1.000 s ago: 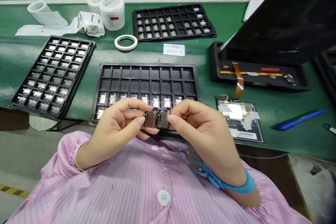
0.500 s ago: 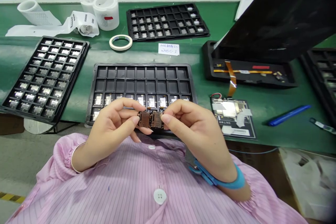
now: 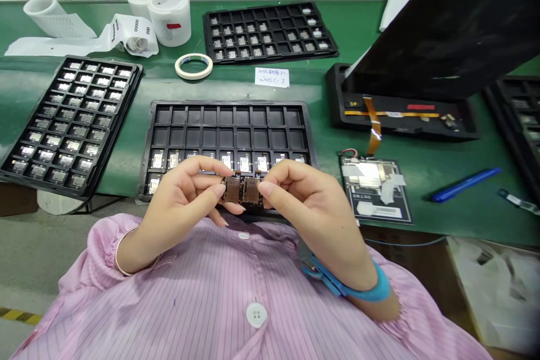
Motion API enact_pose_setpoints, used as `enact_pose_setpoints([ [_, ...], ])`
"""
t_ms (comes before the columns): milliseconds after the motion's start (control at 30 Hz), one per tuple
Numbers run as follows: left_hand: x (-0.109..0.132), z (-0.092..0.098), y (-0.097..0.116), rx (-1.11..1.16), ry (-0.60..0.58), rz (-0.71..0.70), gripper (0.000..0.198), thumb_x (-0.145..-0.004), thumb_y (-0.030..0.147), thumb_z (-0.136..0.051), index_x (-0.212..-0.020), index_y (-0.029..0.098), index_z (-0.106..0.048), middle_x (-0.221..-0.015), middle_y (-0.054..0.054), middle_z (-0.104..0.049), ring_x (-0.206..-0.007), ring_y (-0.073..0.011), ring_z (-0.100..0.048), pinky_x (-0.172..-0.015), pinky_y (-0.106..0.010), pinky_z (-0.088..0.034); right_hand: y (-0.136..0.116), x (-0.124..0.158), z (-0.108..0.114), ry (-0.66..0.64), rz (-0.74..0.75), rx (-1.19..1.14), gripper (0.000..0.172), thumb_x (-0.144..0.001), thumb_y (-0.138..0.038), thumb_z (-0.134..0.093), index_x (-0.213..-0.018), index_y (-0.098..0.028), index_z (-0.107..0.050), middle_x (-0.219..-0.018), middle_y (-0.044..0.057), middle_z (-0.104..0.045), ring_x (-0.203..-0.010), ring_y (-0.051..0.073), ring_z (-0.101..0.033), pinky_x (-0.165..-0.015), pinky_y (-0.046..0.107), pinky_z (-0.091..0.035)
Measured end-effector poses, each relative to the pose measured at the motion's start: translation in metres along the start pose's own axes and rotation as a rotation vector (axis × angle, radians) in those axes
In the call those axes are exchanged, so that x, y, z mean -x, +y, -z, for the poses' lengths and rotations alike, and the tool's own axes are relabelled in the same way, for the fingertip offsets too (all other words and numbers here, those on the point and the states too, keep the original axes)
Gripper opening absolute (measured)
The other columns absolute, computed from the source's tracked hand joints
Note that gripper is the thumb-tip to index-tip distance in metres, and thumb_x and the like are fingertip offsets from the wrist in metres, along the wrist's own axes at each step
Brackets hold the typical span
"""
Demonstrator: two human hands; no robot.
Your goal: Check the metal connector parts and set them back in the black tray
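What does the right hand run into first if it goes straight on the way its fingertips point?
The right hand would meet the small dark part right at its fingertips, then the second dark part beside it, then likely the left hand. Depth is unclear from this one view.

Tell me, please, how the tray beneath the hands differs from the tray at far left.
The front tray has two bare far rows of pockets, whereas the left tray shows parts in every pocket. The front tray lies with its long side across the view; the left tray slants away lengthwise. Both are black and gridded.
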State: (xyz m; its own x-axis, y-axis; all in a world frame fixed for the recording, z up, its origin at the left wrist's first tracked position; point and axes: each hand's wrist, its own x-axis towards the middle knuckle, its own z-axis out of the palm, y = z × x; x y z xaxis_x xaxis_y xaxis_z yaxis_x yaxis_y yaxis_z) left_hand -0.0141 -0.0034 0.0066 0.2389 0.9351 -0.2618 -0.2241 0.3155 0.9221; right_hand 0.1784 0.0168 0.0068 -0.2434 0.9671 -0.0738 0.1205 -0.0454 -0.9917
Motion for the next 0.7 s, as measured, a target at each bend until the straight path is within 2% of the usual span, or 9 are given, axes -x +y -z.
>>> enact_pose_setpoints([
  [267,-0.001,-0.001,-0.003,-0.034,0.005,-0.016,0.011,-0.095,0.021,-0.064,-0.104,0.018,-0.061,-0.075,-0.001,-0.076,-0.076,-0.0181,-0.078,-0.053,-0.016,-0.059,0.001,0.000,-0.004,-0.007,-0.012,0.003,0.019,-0.086,-0.023,-0.063,-0.069,-0.020,-0.056,-0.061,-0.004,-0.052,-0.055,0.009,-0.047,-0.050,0.020,-0.038],
  [333,-0.002,0.003,-0.001,-0.066,0.036,-0.040,0.011,-0.094,0.022,-0.065,-0.103,0.018,-0.062,-0.076,-0.002,-0.076,-0.075,-0.0190,-0.078,-0.051,-0.017,-0.059,0.000,0.001,-0.001,0.008,-0.001,0.018,0.018,-0.086,-0.023,-0.064,-0.069,-0.020,-0.057,-0.061,-0.004,-0.054,-0.055,0.010,-0.048,-0.050,0.021,-0.037],
  [400,-0.003,0.012,0.004,-0.116,0.157,-0.126,0.012,-0.091,0.020,-0.067,-0.102,0.017,-0.064,-0.081,-0.004,-0.077,-0.073,-0.0186,-0.077,-0.050,-0.017,-0.059,-0.001,-0.001,0.011,0.104,0.042,0.054,0.017,-0.086,-0.023,-0.065,-0.070,-0.020,-0.059,-0.060,-0.004,-0.055,-0.054,0.010,-0.047,-0.049,0.022,-0.035],
  [500,-0.010,0.035,0.019,-0.184,0.447,-0.348,0.012,-0.086,0.015,-0.070,-0.098,0.018,-0.070,-0.082,-0.001,-0.075,-0.067,-0.0142,-0.076,-0.050,-0.015,-0.058,0.001,-0.008,0.042,0.399,0.144,0.143,0.014,-0.085,-0.023,-0.067,-0.072,-0.020,-0.062,-0.060,-0.004,-0.056,-0.053,0.009,-0.043,-0.049,0.024,-0.031],
  [533,-0.015,0.043,0.024,-0.203,0.511,-0.401,0.012,-0.085,0.014,-0.070,-0.096,0.019,-0.071,-0.079,0.001,-0.072,-0.066,-0.0128,-0.075,-0.051,-0.014,-0.058,0.003,-0.013,0.053,0.482,0.152,0.182,0.013,-0.084,-0.023,-0.068,-0.072,-0.020,-0.063,-0.060,-0.004,-0.056,-0.053,0.009,-0.043,-0.050,0.025,-0.030],
  [600,-0.026,0.054,0.033,-0.250,0.534,-0.428,0.011,-0.083,0.014,-0.071,-0.094,0.018,-0.071,-0.075,0.002,-0.069,-0.063,-0.0123,-0.074,-0.051,-0.015,-0.058,0.010,-0.025,0.075,0.531,0.080,0.304,0.014,-0.083,-0.026,-0.067,-0.072,-0.019,-0.062,-0.061,-0.003,-0.055,-0.054,0.010,-0.043,-0.052,0.027,-0.030],
  [700,-0.049,0.051,0.037,-0.380,0.373,-0.298,0.011,-0.081,0.019,-0.074,-0.091,0.016,-0.070,-0.075,-0.002,-0.071,-0.063,-0.0150,-0.073,-0.042,-0.017,-0.049,0.025,-0.049,0.094,0.419,-0.108,0.511,0.019,-0.081,-0.028,-0.066,-0.066,-0.018,-0.060,-0.058,-0.003,-0.052,-0.056,0.012,-0.044,-0.056,0.029,-0.031],
])
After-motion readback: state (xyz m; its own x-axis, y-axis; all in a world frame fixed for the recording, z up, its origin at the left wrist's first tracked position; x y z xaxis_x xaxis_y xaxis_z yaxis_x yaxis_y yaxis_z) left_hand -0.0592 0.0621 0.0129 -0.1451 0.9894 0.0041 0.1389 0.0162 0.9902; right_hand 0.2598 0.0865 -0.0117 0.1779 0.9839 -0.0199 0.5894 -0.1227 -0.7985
